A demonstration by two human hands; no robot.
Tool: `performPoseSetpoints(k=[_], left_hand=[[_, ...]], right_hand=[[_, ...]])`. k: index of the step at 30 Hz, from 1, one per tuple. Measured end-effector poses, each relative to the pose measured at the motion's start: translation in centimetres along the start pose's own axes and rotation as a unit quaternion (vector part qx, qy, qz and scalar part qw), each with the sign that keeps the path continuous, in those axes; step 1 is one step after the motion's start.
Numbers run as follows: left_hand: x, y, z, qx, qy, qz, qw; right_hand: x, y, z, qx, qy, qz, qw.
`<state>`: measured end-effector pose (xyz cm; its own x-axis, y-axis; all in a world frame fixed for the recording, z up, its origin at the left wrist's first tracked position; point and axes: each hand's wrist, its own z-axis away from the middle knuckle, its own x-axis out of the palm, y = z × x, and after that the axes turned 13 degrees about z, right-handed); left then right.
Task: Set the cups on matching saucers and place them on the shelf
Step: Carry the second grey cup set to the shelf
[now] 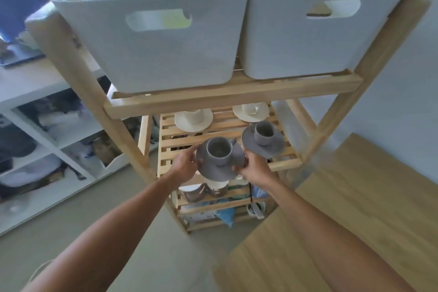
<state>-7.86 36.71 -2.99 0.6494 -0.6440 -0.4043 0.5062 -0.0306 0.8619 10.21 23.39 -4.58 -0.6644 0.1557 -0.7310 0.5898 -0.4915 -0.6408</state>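
Left hand (186, 165) and right hand (254, 165) grip opposite rims of a grey saucer (214, 169) carrying a matte grey cup (219, 149), at the slatted shelf's (227, 138) front edge. Beyond: 1 grey set (263, 138) right, 2 cream sets (193, 119) at the back edge, 2 white bins (156, 42) overhead.

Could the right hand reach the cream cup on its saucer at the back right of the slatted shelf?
Probably not right now. The right hand is gripping the grey saucer, shared with the left hand, and the grey cup-and-saucer set stands in front of the cream cup.
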Motion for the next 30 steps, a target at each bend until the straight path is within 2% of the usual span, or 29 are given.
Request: performPoseSetpoints(k=[7,16,21,30], left_hand=[[-2.1,-2.4,-4.3,0.004,0.033,-0.019,0.999],[-2.7,-3.6,-7.2,-0.011,0.088,-0.068,0.994],[-2.8,-3.7,-7.4,-0.013,0.085,-0.081,0.993],[-3.0,-4.3,-6.3,-0.019,0.069,-0.106,0.992]], right_hand=[[2.1,-1.5,-5.8,-0.018,-0.039,0.054,0.998],[4.7,-1.0,-9.2,-0.017,-0.015,0.11,0.994],[4.9,-1.1,-9.5,-0.01,-0.012,0.13,0.991],[4.6,-1.3,-8.4,-0.009,-0.003,0.092,0.996]])
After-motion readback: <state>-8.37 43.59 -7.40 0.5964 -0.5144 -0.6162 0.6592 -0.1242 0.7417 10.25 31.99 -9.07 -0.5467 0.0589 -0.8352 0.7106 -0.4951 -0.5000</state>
